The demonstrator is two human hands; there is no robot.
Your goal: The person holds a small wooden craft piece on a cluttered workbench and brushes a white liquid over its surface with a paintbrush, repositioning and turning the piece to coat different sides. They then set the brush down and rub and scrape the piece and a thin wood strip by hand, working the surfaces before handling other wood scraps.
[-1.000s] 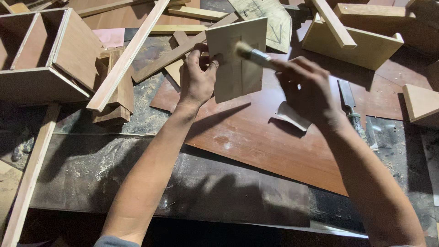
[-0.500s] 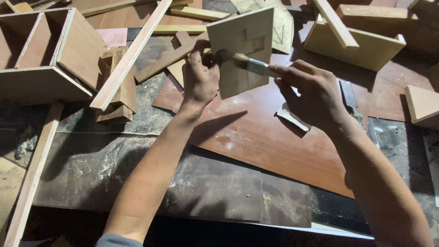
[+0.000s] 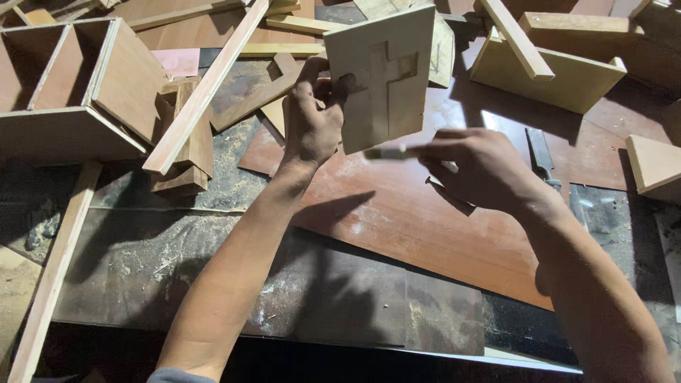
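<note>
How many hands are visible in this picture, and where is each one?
2. The left hand grips the left edge of the wooden panel with a cross cutout. The right hand holds a brush at the panel's lower edge. No other hands show.

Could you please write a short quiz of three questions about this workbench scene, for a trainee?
1. True or false: the left hand holds the pale wooden panel upright by its edge.
2. Which shape is cut into the panel? A. circle B. cross C. star
3. What does the right hand hold against the panel?

Key:
1. True.
2. B.
3. A small brush; it is blurred.
</note>
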